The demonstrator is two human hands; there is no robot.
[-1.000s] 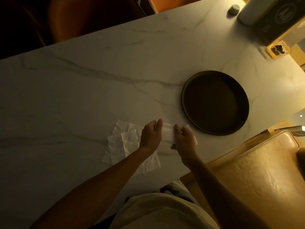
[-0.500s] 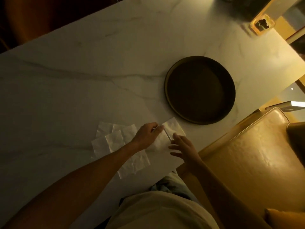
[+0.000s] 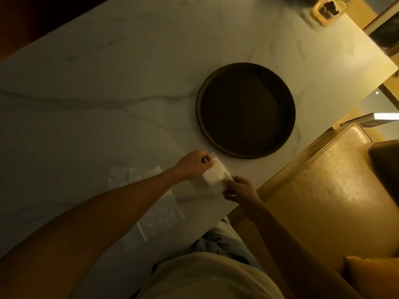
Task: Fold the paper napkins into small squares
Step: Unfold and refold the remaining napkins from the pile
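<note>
My left hand [image 3: 192,165] pinches the far corner of a folded paper napkin [image 3: 216,176], and my right hand [image 3: 239,192] pinches its near corner. The napkin sits near the table [image 3: 108,104] edge, beside the round dark tray [image 3: 246,111]. More napkins [image 3: 159,216] lie under my left arm.

White marble worktop [image 3: 108,83], crossed by thin grey veins, dimmed to a greenish cast in low warm light. Dark brown round tray [image 3: 246,110], plain, with a slightly lighter bronze-toned rim. White paper napkin [image 3: 213,178] held between the hands, plain, no print. Pale, almost translucent white unfolded napkins [image 3: 159,214], faintly creased. Glossy mustard-yellow leather chair [image 3: 323,190] with bright highlights. Beige shirt [image 3: 207,277], plain; washed blue-grey trousers [image 3: 218,240] below it. Amber-yellow small holder [image 3: 329,9] at the far corner, dark in the middle.
</note>
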